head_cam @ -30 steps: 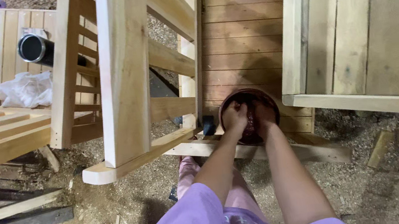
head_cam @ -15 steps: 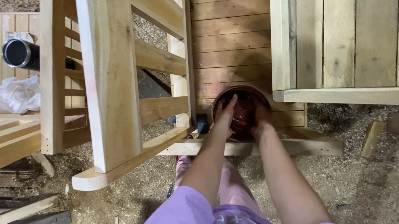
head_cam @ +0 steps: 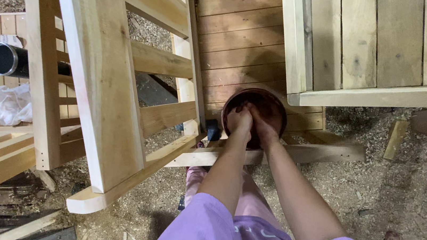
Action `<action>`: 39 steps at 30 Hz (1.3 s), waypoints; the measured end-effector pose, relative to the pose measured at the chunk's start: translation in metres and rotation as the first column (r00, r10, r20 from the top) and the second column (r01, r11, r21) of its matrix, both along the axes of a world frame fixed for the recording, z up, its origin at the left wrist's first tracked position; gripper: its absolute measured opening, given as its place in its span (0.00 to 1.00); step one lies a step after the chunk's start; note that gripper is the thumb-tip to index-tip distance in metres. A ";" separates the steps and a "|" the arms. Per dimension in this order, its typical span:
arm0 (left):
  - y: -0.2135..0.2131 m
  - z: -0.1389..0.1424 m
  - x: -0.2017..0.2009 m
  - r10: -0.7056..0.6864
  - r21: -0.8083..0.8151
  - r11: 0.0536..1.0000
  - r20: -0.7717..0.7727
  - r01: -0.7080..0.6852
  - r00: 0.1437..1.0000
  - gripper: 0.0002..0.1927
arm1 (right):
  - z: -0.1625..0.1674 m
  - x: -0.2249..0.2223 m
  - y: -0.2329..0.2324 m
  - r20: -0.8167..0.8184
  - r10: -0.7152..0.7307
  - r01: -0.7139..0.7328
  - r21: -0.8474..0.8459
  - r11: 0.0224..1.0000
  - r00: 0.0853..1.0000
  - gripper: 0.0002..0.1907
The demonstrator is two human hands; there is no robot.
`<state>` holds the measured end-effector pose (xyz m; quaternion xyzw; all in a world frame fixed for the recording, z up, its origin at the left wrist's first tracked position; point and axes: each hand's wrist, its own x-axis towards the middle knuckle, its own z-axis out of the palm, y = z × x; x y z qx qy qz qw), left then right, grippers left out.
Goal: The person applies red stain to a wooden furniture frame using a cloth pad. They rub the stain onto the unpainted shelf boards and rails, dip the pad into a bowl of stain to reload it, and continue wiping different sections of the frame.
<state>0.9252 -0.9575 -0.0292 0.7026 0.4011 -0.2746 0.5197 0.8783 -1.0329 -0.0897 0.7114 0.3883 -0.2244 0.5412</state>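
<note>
Left hand (head_cam: 239,118) and right hand (head_cam: 263,125) both sit inside brown bowl (head_cam: 271,105); grip indiscernible. Sawdust floor (head_cam: 393,190), wooden chair frame (head_cam: 109,94) adjacent.

Sawdust floor (head_cam: 409,189), unfinished wooden chairs (head_cam: 109,94).

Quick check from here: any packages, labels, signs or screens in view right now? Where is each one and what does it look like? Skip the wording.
Label: far upper left, small pale rectangular sticker or tag just above the black cylinder; its print is too small to tell.
Container: the round dark brown tub at centre, against the wooden panel, with both hands inside it; no label shows.
No signs or screens in view.
</note>
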 end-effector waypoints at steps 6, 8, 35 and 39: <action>-0.001 0.012 0.005 0.064 -0.075 0.995 -0.063 -0.069 0.996 0.23 | -0.019 0.011 0.003 -0.401 0.883 -0.647 -0.746 -0.159 0.245 0.36; -0.002 0.011 0.005 0.038 -0.036 0.998 -0.094 -0.041 0.995 0.24 | -0.019 0.014 0.002 -0.635 0.772 -0.599 -0.614 -0.514 -0.012 0.37; 0.003 -0.003 0.017 0.045 -0.180 0.979 -0.268 -0.095 0.962 0.50 | -0.027 0.007 -0.031 -0.893 0.450 -0.560 -0.390 -0.731 0.034 0.27; 0.012 0.009 0.029 0.054 -0.343 0.922 -0.345 -0.179 0.937 0.52 | -0.017 0.005 -0.032 -0.886 0.464 -0.590 -0.369 -0.719 -0.012 0.29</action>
